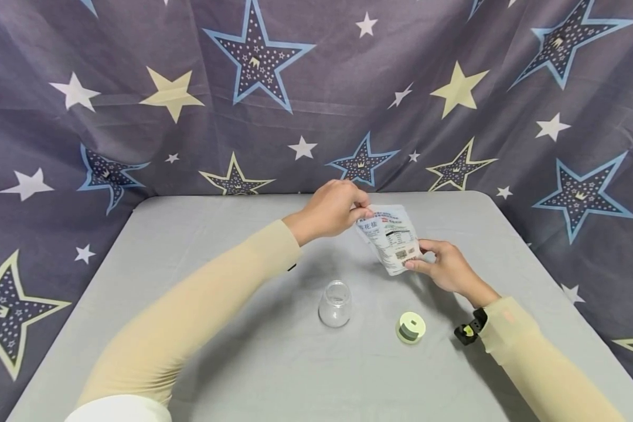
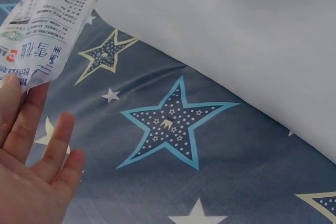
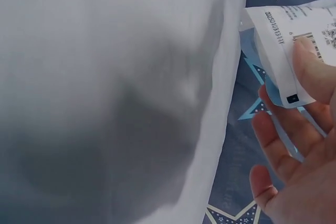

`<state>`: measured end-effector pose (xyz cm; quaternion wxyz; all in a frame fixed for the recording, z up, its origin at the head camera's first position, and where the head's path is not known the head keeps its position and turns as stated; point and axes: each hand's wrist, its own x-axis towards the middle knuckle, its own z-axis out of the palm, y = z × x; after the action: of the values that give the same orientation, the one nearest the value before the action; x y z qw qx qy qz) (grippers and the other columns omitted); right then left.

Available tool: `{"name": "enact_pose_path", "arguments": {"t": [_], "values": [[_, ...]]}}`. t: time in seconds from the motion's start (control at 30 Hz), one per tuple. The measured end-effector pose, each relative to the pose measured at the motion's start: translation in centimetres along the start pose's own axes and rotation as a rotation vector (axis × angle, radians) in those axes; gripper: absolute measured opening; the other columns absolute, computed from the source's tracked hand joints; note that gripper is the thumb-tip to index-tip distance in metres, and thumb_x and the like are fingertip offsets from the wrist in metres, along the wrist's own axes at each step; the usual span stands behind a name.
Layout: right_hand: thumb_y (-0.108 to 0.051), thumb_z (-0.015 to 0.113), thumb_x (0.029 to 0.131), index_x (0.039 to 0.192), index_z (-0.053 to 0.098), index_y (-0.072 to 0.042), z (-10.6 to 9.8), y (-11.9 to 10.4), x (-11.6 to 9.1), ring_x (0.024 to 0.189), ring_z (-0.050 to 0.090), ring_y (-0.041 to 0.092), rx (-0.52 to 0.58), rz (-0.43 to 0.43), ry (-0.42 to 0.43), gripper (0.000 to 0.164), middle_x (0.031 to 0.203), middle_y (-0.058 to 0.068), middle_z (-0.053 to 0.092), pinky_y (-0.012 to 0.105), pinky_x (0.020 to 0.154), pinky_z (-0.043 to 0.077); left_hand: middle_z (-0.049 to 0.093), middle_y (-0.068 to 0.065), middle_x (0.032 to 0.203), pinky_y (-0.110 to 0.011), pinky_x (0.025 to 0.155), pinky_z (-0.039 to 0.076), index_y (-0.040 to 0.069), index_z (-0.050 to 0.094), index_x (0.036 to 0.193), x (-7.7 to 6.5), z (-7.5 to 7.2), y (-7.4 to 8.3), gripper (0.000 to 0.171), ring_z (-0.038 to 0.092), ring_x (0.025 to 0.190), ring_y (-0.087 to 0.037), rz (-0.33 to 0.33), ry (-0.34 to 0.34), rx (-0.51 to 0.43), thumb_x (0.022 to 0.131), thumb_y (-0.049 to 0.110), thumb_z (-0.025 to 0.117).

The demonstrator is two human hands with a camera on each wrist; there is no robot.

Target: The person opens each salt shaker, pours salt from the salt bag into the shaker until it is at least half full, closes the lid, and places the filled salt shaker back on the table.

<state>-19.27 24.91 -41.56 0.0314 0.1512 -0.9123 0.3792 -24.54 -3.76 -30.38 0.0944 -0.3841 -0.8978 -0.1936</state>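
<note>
A white printed salt packet is held tilted above the far right part of the table by both hands. My left hand pinches its upper left corner; in the left wrist view, thumb and forefinger meet at the packet's edge while the other fingers stand apart. At the lower right corner my right hand grips with the thumb on the printed face, over the barcode in the right wrist view. Nearer the body, an uncapped clear glass jar stands upright. A pale green round lid lies to its right.
A light grey cloth covers the table, whose far edge meets a dark curtain patterned with stars. A black strapped device sits on the right wrist. A white rounded object shows at the bottom left.
</note>
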Motion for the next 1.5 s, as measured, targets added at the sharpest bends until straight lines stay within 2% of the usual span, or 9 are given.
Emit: {"name": "enact_pose_path", "arguments": {"t": [0.2, 0.43, 0.63, 0.83, 0.97, 1.13, 1.33, 1.5], "values": [[-0.020, 0.084, 0.086, 0.112, 0.077, -0.009, -0.5, 0.0, -0.3, 0.112, 0.065, 0.030, -0.004, -0.030, -0.012, 0.029, 0.116, 0.010, 0.075, 0.056, 0.099, 0.045, 0.065, 0.007, 0.076, -0.034, 0.090, 0.043, 0.020, 0.065, 0.073, -0.8, -0.3, 0.1, 0.027, 0.057, 0.081, -0.015, 0.011, 0.001, -0.006, 0.096, 0.032, 0.074], [-0.020, 0.083, 0.087, 0.109, 0.078, -0.013, -0.9, -0.2, -0.9, 0.100, 0.064, 0.018, -0.019, -0.063, -0.044, 0.024, 0.115, 0.006, 0.076, 0.047, 0.087, 0.043, 0.068, 0.011, 0.082, -0.034, 0.091, 0.042, 0.021, 0.071, 0.078, -1.7, -0.5, 0.6, 0.021, 0.062, 0.095, -0.013, 0.027, -0.006, -0.005, 0.096, 0.032, 0.073], [-0.020, 0.084, 0.086, 0.106, 0.077, -0.015, -1.3, -0.6, -1.5, 0.093, 0.059, 0.012, -0.019, -0.086, -0.049, 0.022, 0.109, 0.003, 0.076, 0.041, 0.081, 0.047, 0.067, 0.009, 0.080, -0.035, 0.090, 0.043, 0.019, 0.068, 0.075, -2.5, -0.7, 1.2, 0.024, 0.065, 0.095, -0.016, 0.050, 0.010, -0.016, 0.096, 0.029, 0.074], [-0.017, 0.084, 0.086, 0.107, 0.077, -0.014, -1.7, -0.9, -1.8, 0.093, 0.058, 0.011, -0.004, -0.118, -0.061, 0.022, 0.108, 0.001, 0.076, 0.038, 0.084, 0.046, 0.069, 0.008, 0.085, -0.034, 0.091, 0.044, 0.018, 0.068, 0.076, -3.2, -1.0, 1.5, 0.023, 0.063, 0.090, -0.014, 0.050, 0.021, -0.035, 0.095, 0.028, 0.075], [-0.017, 0.083, 0.087, 0.109, 0.077, -0.014, -2.0, -1.2, -2.0, 0.092, 0.056, 0.012, 0.000, -0.122, -0.073, 0.023, 0.107, -0.001, 0.075, 0.038, 0.081, 0.046, 0.070, 0.006, 0.085, -0.036, 0.088, 0.045, 0.017, 0.069, 0.075, -3.7, -1.1, 1.4, 0.023, 0.061, 0.085, -0.016, 0.051, 0.039, -0.050, 0.095, 0.027, 0.076], [-0.015, 0.081, 0.088, 0.110, 0.077, -0.015, -2.3, -1.7, -2.4, 0.091, 0.057, 0.011, -0.002, -0.167, -0.081, 0.023, 0.108, -0.003, 0.075, 0.036, 0.080, 0.047, 0.073, 0.005, 0.094, -0.036, 0.090, 0.047, 0.017, 0.075, 0.082, -4.3, -1.1, 1.4, 0.017, 0.064, 0.092, -0.015, 0.044, 0.041, -0.058, 0.095, 0.027, 0.076], [-0.012, 0.081, 0.088, 0.111, 0.077, -0.017, -2.7, -2.0, -2.7, 0.090, 0.059, 0.009, 0.009, -0.228, -0.087, 0.023, 0.107, -0.006, 0.076, 0.025, 0.080, 0.044, 0.074, 0.001, 0.103, -0.037, 0.094, 0.048, 0.016, 0.077, 0.085, -5.0, -1.3, 1.7, 0.014, 0.066, 0.101, -0.017, 0.038, 0.033, -0.077, 0.094, 0.027, 0.077], [-0.009, 0.081, 0.087, 0.113, 0.076, -0.015, -3.1, -2.2, -2.9, 0.093, 0.060, 0.008, 0.017, -0.261, -0.089, 0.027, 0.108, -0.005, 0.075, 0.024, 0.082, 0.044, 0.074, 0.002, 0.101, -0.036, 0.083, 0.050, 0.017, 0.077, 0.084, -5.7, -1.3, 1.8, 0.013, 0.066, 0.096, -0.017, 0.040, 0.042, -0.099, 0.093, 0.027, 0.078]]}}
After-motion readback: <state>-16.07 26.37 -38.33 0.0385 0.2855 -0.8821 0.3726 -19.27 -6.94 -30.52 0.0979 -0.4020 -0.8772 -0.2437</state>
